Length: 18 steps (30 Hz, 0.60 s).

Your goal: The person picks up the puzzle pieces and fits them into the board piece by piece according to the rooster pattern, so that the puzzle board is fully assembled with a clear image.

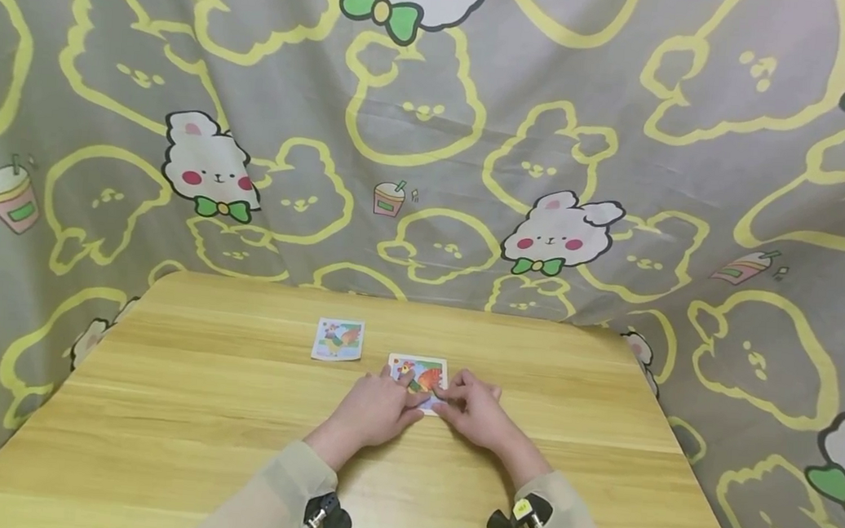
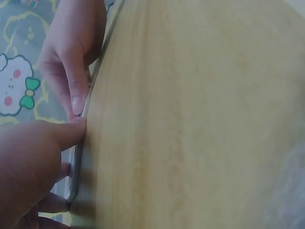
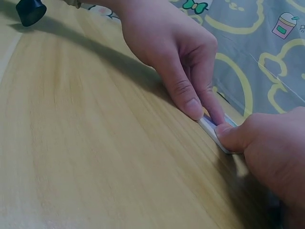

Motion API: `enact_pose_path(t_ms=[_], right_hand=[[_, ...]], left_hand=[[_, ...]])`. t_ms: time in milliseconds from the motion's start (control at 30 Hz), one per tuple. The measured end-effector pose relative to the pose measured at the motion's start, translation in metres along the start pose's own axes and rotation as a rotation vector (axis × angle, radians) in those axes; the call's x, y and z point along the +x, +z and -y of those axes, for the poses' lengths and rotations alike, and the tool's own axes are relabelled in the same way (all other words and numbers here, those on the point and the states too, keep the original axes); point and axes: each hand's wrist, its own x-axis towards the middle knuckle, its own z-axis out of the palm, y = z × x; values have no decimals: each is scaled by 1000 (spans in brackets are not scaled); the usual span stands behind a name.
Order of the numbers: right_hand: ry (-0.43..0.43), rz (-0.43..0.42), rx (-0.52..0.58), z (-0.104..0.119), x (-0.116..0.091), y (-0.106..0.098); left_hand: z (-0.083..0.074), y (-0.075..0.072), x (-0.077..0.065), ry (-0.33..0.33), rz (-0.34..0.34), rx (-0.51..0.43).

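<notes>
A small square picture board [image 1: 427,376] with a rooster and a pale raised rim lies flat on the table. My left hand [image 1: 374,408] holds it from the left, thumb at the near edge and fingers over the picture. From the right, my right hand [image 1: 477,411] grips its side, the thumb [image 3: 228,136] on the near corner in the right wrist view. In the left wrist view the board's grey edge [image 2: 77,157] shows side-on between the hands. Part of the picture is hidden by fingers. Behind and to the left lies a paper card [image 1: 339,340] with a similar rooster.
The wooden table [image 1: 199,412] has its far edge against a grey patterned curtain [image 1: 429,174], which also hangs at both sides. Small black devices [image 1: 327,517] are strapped at both sleeves.
</notes>
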Motion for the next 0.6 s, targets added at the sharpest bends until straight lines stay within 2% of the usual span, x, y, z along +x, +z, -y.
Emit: enact_pose_path(t_ms=[200, 333, 600], right_hand=[[11, -3, -5, -3, -6, -4], [19, -13, -11, -6, -10, -5], [-33, -20, -43, -6, -12, -6]], left_hand=[[-6, 2, 3, -1, 8, 6], [-10, 4, 4, 12, 13, 48], [-13, 5, 1, 6, 10, 86]])
